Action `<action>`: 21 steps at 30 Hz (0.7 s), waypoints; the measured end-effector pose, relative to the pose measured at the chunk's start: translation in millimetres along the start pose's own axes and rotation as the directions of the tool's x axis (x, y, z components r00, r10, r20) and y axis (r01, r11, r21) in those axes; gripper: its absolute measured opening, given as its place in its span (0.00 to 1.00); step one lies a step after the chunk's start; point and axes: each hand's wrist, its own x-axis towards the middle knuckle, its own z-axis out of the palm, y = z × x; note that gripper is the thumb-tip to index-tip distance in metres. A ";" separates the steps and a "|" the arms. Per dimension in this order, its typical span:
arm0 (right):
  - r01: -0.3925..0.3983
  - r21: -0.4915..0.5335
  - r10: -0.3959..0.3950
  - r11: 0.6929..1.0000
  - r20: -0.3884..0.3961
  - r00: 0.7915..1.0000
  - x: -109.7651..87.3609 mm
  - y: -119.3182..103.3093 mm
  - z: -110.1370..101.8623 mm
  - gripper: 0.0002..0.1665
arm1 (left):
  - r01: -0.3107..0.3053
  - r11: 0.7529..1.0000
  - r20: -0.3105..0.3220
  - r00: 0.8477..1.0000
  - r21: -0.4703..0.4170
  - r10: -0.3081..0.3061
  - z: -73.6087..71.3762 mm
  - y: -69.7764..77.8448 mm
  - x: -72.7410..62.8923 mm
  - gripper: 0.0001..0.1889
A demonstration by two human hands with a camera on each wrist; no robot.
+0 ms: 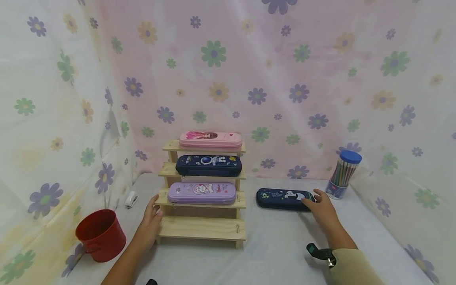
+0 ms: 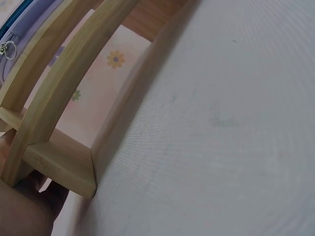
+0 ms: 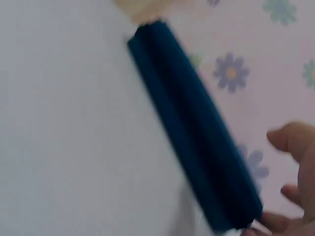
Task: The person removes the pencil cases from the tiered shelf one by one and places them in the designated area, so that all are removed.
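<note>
My left hand (image 1: 151,223) grips the left side of a stepped wooden rack (image 1: 203,228); its fingers (image 2: 47,196) show around the end of a shelf in the left wrist view. On the rack lie a pink pencil case (image 1: 228,138) on top, a navy astronaut case (image 1: 194,168) below it, and a lilac case (image 1: 221,194) under that. The lowest shelf is bare. To the rack's right, a dark blue panda pencil case (image 1: 276,200) lies flat on the table. My right hand (image 1: 325,211) is at that case's right end, fingertips right at it, thumb and fingers spread.
A clear tub of pencils (image 1: 340,178) with a blue lid stands at the back right. At the left are a red bucket (image 1: 115,237) and a small white stapler-like object (image 1: 131,199). Flowered cloth (image 1: 231,79) hangs behind and at both sides of the white table (image 1: 270,253).
</note>
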 end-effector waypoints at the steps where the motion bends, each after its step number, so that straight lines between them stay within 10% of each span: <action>1: -0.009 0.016 0.010 1.000 -0.026 1.000 -4.2 -5.8 3.3 0.56 | 0.004 1.000 -0.002 1.000 -0.004 -0.004 0.2 -0.1 -0.2 0.34; 9: 0.029 0.027 -0.025 0.999 -0.156 0.987 -34.7 -38.1 35.8 0.49 | 0.000 1.000 -0.004 1.000 0.020 0.000 0.4 -0.7 -0.5 0.34; 21: 0.204 0.000 -0.204 0.979 -0.006 0.979 -63.7 -80.2 82.9 0.43 | 0.014 0.999 0.007 1.000 0.036 -0.014 -1.8 -2.9 0.0 0.35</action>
